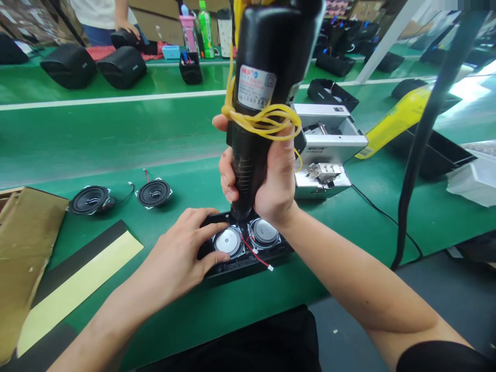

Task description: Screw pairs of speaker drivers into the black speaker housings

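Observation:
My right hand [278, 178] is wrapped round a black electric screwdriver [250, 150], held upright with a bundle of yellow rubber bands about it. Its lower end points down at the black speaker box [248, 268]; the bit's exact contact is hidden. Two round speaker drivers with silver backs, a left driver [227, 242] and a right driver [265, 231], sit in that box, and red and black wires [258, 256] with white plugs lie over them. My left hand [189, 243] grips the box's left end, thumb and forefinger reaching round the left driver.
Two loose speaker drivers [154, 192] lie at the left, near a strip with yellow backing [81, 289] and a cardboard box [31, 248]. A silver machine [325, 144] stands to the right, under a hanging black cable [420, 144]. Across the bench are speaker housings [122, 67] and another person's hand [127, 27].

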A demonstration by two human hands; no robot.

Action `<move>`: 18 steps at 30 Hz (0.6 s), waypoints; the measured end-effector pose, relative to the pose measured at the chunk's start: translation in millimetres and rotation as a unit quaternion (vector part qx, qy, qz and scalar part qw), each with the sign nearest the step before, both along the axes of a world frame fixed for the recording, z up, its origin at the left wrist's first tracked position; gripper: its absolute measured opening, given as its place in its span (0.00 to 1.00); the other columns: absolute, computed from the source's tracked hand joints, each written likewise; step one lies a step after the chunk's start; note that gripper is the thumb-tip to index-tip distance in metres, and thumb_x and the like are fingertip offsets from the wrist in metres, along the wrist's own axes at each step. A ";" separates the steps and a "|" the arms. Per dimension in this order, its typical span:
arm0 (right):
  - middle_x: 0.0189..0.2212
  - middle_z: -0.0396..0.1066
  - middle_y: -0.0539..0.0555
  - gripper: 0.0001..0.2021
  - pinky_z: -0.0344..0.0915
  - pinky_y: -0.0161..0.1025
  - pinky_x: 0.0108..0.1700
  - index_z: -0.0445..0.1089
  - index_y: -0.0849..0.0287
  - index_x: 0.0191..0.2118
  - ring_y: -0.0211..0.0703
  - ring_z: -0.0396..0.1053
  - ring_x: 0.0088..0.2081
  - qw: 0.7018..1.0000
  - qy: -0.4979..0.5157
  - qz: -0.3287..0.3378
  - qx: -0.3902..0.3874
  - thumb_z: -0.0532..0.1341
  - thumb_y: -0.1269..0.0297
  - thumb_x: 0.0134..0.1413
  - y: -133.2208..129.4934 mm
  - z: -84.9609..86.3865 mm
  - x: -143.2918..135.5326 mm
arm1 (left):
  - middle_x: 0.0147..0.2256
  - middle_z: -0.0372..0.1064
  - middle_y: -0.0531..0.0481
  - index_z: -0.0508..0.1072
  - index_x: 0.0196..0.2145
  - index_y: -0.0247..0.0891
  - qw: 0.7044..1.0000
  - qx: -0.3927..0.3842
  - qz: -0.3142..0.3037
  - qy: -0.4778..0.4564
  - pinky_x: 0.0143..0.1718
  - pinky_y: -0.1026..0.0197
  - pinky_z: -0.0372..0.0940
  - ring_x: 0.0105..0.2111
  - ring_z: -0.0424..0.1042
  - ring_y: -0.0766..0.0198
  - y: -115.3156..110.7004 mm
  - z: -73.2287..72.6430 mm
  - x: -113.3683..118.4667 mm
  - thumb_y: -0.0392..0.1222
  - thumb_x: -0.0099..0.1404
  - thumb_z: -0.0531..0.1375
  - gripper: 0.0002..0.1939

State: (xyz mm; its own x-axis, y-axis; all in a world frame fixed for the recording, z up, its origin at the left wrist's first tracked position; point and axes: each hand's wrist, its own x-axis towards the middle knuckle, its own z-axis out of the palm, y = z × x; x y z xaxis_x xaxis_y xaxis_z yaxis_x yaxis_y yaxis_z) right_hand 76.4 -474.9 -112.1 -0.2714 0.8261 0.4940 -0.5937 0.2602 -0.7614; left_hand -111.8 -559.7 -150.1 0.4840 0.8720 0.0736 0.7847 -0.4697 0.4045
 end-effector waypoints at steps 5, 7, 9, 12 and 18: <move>0.24 0.67 0.46 0.26 0.60 0.38 0.23 0.64 0.52 0.36 0.37 0.61 0.20 0.999 0.024 0.037 -0.005 0.58 0.32 0.67 -0.9 -0.1 0.5 | 0.62 0.72 0.44 0.79 0.58 0.50 1.000 0.009 -0.003 0.002 0.58 0.32 0.75 0.59 0.73 0.43 0.4 0.3 0.1 0.54 0.72 0.67 0.20; 0.24 0.67 0.46 0.25 0.59 0.37 0.23 0.65 0.52 0.35 0.36 0.62 0.21 0.999 0.017 0.043 -0.011 0.56 0.34 0.70 -1.8 1.9 1.7 | 0.62 0.72 0.44 0.79 0.58 0.50 1.000 0.012 -0.004 0.000 0.58 0.33 0.75 0.60 0.73 0.43 0.3 0.3 0.1 0.55 0.72 0.66 0.20; 0.24 0.66 0.46 0.27 0.59 0.38 0.23 0.64 0.52 0.33 0.36 0.61 0.21 0.999 -0.002 0.038 -0.018 0.56 0.33 0.69 -1.8 2.9 2.7 | 0.62 0.72 0.44 0.79 0.57 0.50 1.000 0.015 -0.006 -0.001 0.58 0.33 0.75 0.60 0.73 0.43 0.1 0.3 0.1 0.55 0.72 0.66 0.19; 0.23 0.67 0.44 0.29 0.62 0.38 0.22 0.63 0.52 0.34 0.36 0.62 0.20 0.999 -0.017 0.040 -0.004 0.59 0.28 0.63 -0.6 0.5 3.5 | 0.62 0.72 0.43 0.79 0.58 0.49 1.000 0.016 -0.011 0.002 0.57 0.34 0.76 0.59 0.73 0.43 0.2 0.6 0.4 0.56 0.73 0.65 0.20; 0.25 0.66 0.44 0.26 0.62 0.37 0.24 0.65 0.51 0.40 0.35 0.63 0.22 0.998 -0.042 0.039 0.024 0.55 0.30 0.67 -8.7 -6.4 3.1 | 0.63 0.70 0.40 0.79 0.58 0.48 1.000 0.008 -0.010 0.024 0.51 0.39 0.79 0.61 0.72 0.40 1.9 3.1 0.8 0.55 0.72 0.64 0.20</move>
